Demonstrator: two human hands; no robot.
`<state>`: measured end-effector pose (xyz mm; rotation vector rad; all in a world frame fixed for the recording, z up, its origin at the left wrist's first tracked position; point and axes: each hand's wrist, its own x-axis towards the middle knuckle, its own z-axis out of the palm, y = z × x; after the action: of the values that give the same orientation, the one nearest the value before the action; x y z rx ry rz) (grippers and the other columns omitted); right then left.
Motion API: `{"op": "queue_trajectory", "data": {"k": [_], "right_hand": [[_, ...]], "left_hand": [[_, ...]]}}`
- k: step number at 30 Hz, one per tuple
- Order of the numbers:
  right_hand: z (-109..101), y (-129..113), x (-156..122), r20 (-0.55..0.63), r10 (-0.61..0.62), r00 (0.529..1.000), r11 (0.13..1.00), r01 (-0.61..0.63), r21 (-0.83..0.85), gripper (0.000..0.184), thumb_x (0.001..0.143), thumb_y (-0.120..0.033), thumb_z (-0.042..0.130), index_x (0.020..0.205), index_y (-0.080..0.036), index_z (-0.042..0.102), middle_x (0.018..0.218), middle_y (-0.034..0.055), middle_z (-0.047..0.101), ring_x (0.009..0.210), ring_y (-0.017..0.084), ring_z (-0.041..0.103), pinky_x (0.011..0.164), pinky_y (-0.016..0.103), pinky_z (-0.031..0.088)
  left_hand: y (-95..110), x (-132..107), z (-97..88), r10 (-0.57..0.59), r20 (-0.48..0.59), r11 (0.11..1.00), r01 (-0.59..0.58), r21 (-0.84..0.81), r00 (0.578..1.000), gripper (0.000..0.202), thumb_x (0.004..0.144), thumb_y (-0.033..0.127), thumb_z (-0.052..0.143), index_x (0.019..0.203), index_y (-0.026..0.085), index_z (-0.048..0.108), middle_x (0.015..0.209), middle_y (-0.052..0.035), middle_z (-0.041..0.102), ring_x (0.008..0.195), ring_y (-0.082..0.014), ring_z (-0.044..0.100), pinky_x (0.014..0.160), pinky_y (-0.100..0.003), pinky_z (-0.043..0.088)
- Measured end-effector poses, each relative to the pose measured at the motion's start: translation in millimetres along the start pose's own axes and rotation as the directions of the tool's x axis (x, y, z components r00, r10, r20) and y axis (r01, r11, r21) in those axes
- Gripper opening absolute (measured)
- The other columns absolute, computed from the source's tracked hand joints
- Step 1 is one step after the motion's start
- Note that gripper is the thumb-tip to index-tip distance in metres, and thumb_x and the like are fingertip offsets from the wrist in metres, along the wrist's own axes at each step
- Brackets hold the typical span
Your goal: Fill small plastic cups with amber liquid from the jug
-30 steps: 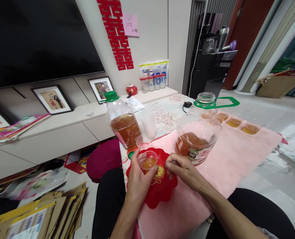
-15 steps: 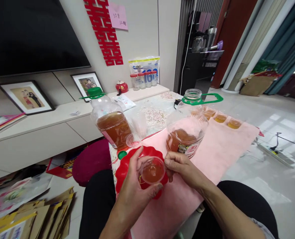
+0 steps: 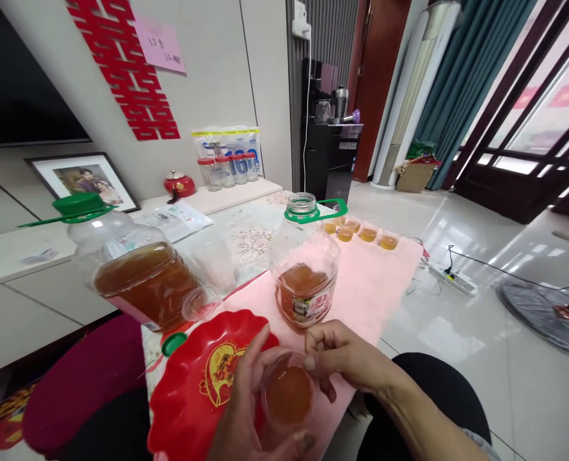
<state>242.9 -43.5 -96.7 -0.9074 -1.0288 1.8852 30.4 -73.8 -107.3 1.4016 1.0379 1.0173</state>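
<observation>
A small clear plastic cup (image 3: 288, 394) with amber liquid sits in my left hand (image 3: 243, 416), whose fingers and thumb wrap round it. At the cup's right rim, my right hand (image 3: 344, 358) pinches with thumb and forefinger; the other fingers are curled. Under and left of the cup is a red scalloped tray (image 3: 178, 397) with a gold print. Just beyond my right hand stands an uncapped plastic jug (image 3: 306, 291) with a green handle, partly filled with amber liquid. Another jug (image 3: 140, 282), green-capped and fuller, stands at the left.
Several filled cups (image 3: 368, 234) stand at the far end of the pink cloth (image 3: 361, 282). Clear stacked empty cups (image 3: 212, 266) lie between the jugs, near a green cap (image 3: 173, 344). Lidded glass jars (image 3: 224, 171) line the cabinet. A power strip (image 3: 453, 279) lies on the floor.
My view has turned right, so things sit further left. The cup, held in both hands, has come lower and nearer to me, and more of the red tray shows.
</observation>
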Motion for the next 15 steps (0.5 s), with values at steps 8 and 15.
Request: {"op": "queue_trajectory", "data": {"k": [8, 15], "right_hand": [[-21, 9, -28, -0.118, -0.003, 0.993, 0.996, 0.013, 0.089, 0.038, 0.061, -0.037, 0.092, 0.059, -0.019, 0.059, 0.045, -0.0046, 0.061, 0.034, 0.009, 0.054, 0.031, 0.017, 0.041], [-57, -1, -57, -0.302, -0.072, 0.951, 0.993, 0.097, 0.068, 0.04, 0.064, -0.041, 0.093, 0.061, -0.018, 0.06, 0.047, 0.0009, 0.066, 0.031, 0.008, 0.052, 0.031, 0.016, 0.031]], "left_hand": [[-19, 0, 30.9, 0.005, 0.141, 0.986, 0.019, -0.166, 0.99, 0.103, 0.073, 0.056, 0.09, 0.156, 0.03, 0.035, 0.148, -0.0132, 0.057, 0.14, -0.0314, 0.058, 0.119, -0.042, 0.049], [-42, 5, 45.9, 0.066, 0.154, 0.993, -0.051, -0.105, 0.986, 0.107, 0.073, 0.081, 0.073, 0.155, 0.026, 0.033, 0.147, -0.0201, 0.057, 0.134, -0.0337, 0.062, 0.109, -0.045, 0.051]]}}
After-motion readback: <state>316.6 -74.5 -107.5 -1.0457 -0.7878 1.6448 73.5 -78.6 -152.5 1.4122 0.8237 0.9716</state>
